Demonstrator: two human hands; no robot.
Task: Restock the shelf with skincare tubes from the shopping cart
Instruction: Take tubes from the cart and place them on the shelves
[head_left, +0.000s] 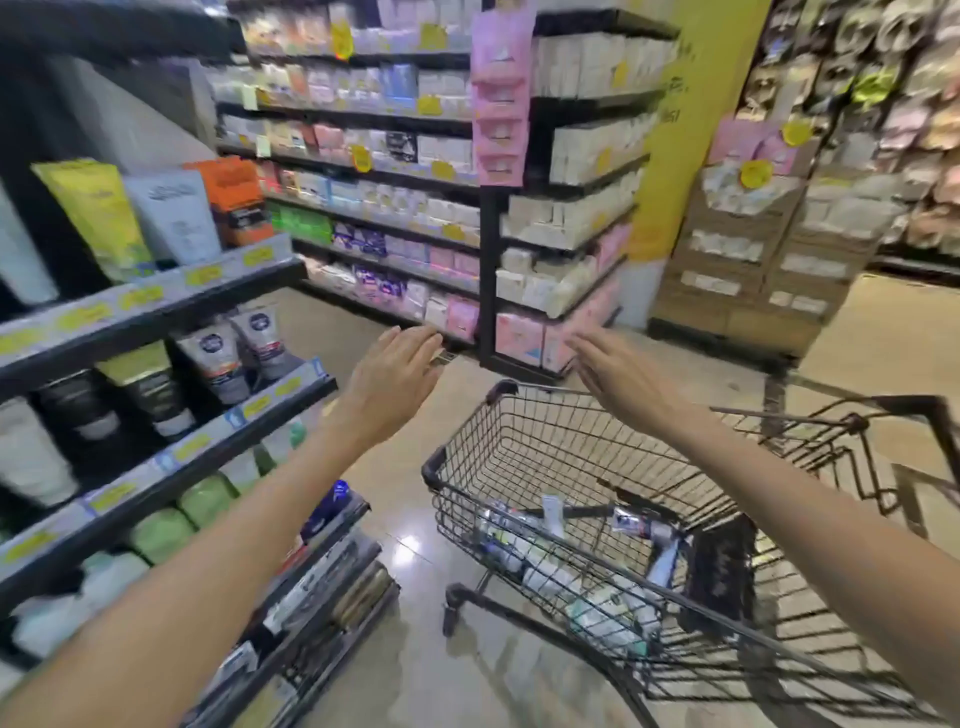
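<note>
The shelf runs along the left in sloped tiers with price strips on the front edges; tubes stand upright behind them, caps down. The shopping cart stands on the glossy tiled floor just beside it, its wire basket low. The skincare tubes lie loose in a heap on the cart's bottom, toward its near edge. They look light, soft-walled and smooth, so likely slippery; gripping the stiffer cap end or mid-body should serve best. The left hand and right hand hover over the cart's far edge, fingers straight and spread, holding nothing.
</note>
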